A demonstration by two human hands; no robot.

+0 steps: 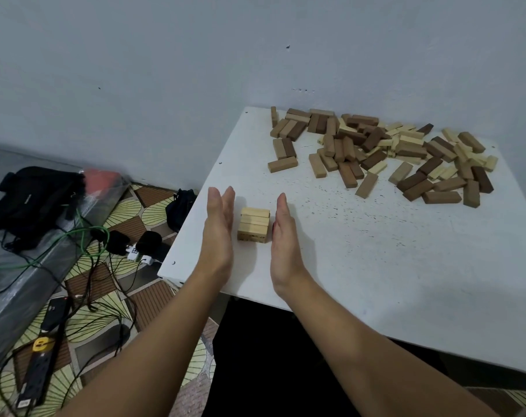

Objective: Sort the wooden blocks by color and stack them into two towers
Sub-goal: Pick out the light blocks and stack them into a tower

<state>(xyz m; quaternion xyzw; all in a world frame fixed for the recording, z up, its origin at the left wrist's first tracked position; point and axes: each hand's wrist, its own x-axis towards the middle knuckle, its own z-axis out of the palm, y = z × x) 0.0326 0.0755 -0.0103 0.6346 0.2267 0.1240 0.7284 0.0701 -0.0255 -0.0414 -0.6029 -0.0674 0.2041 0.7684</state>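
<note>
Squaring the First Light Layer

Flanking the light stack [253, 224] near the table's [376, 266] front-left corner, the left hand [219, 224] and right hand [285, 233] stand flat, fingers straight and together, holding nothing. Press both palms inward evenly; mixed pile [382, 152] lies well behind the stack.

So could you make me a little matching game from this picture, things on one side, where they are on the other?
Things:
1. small stack of pale blocks
2. heap of mixed blocks
3. black power strip
4. black bag

Places:
A. on the patterned floor, near left
B. far right part of the white table
C. between the left hand and right hand
D. far left, beyond the green cable

Pairs: 1-C, 2-B, 3-A, 4-D
</note>
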